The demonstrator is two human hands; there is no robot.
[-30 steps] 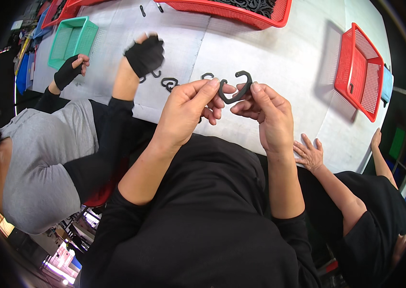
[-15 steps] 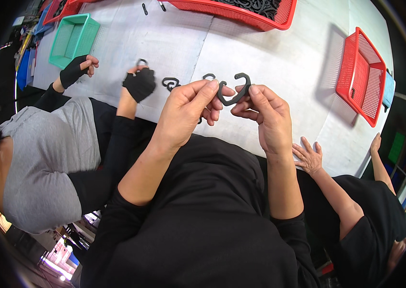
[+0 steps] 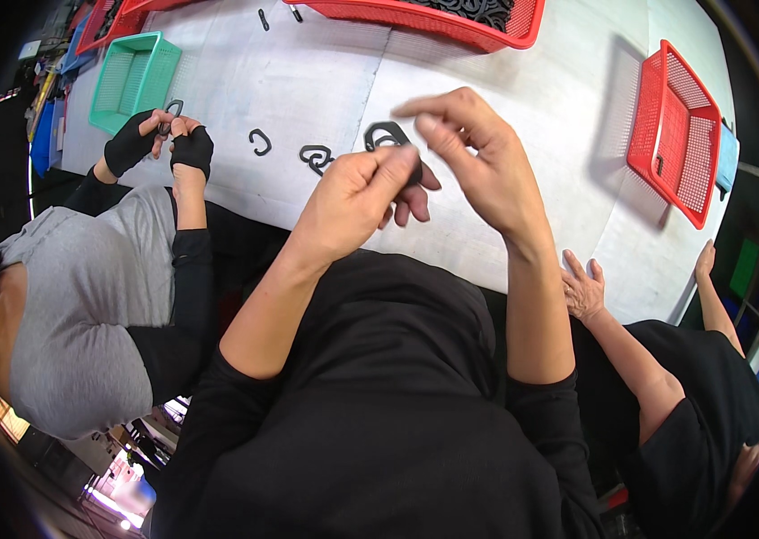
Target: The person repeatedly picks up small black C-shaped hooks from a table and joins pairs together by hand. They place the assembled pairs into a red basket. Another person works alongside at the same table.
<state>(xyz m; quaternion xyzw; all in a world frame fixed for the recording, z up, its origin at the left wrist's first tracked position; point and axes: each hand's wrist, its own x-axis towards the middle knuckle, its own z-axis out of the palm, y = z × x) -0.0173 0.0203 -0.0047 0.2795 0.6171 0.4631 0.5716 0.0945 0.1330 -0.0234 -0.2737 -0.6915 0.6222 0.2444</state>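
My left hand [image 3: 354, 199] is closed, thumb over fingers, on a black plastic hook [image 3: 415, 171] that is mostly hidden. Just beyond the fingertips a black loop [image 3: 374, 135] shows; I cannot tell whether it is in the hand or on the table. My right hand [image 3: 478, 157] is raised to the right of it, thumb and fingers apart with nothing between them, fingertips blurred. Left of my left hand, black hook pieces [image 3: 315, 160] lie overlapping on the white table [image 3: 487, 67], and a single open hook [image 3: 260, 142] lies farther left.
At the far side stands a red basket [image 3: 429, 29] of black pieces. A red basket [image 3: 674, 135] is at right, a green basket [image 3: 132, 85] at left. A co-worker's gloved hands [image 3: 189, 148] hold a black hook; another person's hand [image 3: 584, 286] rests on the table edge at right.
My right hand has let go of the hook and moved up, its fingers spreading. My left hand keeps the hook. The co-worker on the left has brought both hands together around a piece.
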